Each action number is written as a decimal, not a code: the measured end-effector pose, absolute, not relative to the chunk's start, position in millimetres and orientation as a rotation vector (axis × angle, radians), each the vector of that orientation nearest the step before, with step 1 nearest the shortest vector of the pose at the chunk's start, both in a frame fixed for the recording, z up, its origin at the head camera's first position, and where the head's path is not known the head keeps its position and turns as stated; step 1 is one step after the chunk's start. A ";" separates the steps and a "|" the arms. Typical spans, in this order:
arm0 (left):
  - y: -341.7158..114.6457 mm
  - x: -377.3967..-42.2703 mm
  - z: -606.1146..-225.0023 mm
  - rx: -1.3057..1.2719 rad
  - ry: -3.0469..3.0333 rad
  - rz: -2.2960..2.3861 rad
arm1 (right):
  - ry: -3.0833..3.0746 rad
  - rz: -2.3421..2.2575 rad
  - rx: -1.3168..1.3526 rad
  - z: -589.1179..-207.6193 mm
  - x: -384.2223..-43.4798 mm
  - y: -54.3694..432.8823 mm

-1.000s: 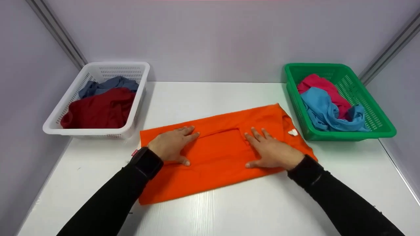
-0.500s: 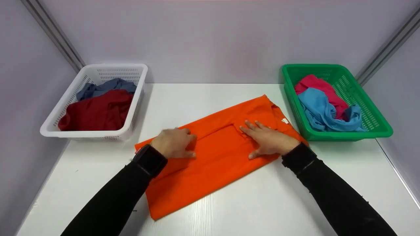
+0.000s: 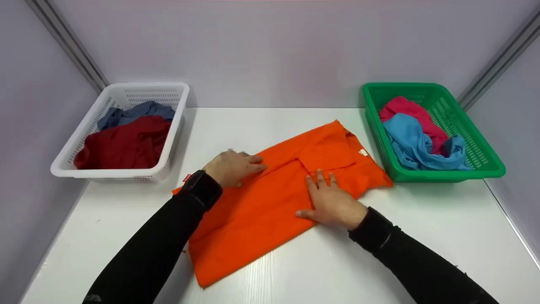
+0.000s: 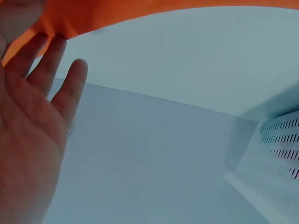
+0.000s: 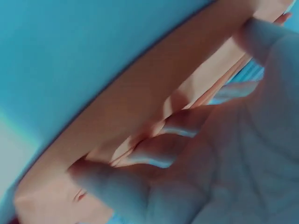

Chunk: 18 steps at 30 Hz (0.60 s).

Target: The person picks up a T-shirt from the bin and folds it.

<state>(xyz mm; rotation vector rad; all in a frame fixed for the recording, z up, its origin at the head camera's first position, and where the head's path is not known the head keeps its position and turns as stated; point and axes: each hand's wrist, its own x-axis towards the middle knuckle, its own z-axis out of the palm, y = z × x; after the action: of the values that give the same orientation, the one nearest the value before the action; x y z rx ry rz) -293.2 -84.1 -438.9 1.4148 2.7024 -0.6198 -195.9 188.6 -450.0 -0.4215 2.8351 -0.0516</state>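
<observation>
A folded orange garment [image 3: 270, 198], probably a T-shirt, lies aslant on the white table, a white label [image 3: 363, 152] at its right end and a small red tag [image 3: 186, 177] by the left one. My left hand [image 3: 233, 168] rests on its far left edge, palm down. In the left wrist view that hand [image 4: 32, 130] has extended fingers touching the orange cloth. My right hand [image 3: 331, 200] lies spread on the near right part, thumb apart from the fingers. The right wrist view shows this hand [image 5: 224, 154] against the cloth, with blurred, tinted colours.
A white basket [image 3: 105, 173] with dark red and blue-grey cloths stands at the back left. At the back right, close to the garment, is a green basket [image 3: 447, 175] holding pink and light blue cloths. Walls [image 3: 274, 50] bound the table behind and at both sides.
The garment has turned, its right end going away from me and its left end nearer. My right hand has slid left toward the near edge; my left hand has shifted right and farther away.
</observation>
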 end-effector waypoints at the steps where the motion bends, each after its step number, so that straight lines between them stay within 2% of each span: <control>1: -85.2 -291.9 -440.2 1.398 2.703 -0.572 | 2.831 -0.045 -0.451 -451.4 -199.6 191.9; 7: -87.4 -274.4 -442.5 1.271 2.738 -0.414 | 2.744 -0.077 -0.631 -454.7 -230.1 215.6; 13: -83.0 -251.0 -436.3 1.224 2.797 -0.484 | 2.655 -0.174 -0.727 -453.6 -261.9 234.7; 18: -82.5 -245.0 -432.0 1.265 2.812 -0.473 | 2.614 -0.207 -0.747 -452.5 -270.7 239.8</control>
<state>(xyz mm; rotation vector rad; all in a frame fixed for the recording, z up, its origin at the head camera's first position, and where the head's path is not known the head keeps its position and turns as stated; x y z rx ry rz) -245.0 -82.5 -432.0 1.2647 2.8118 -0.4727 -270.7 239.8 -452.5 -0.7474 2.6140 -0.2074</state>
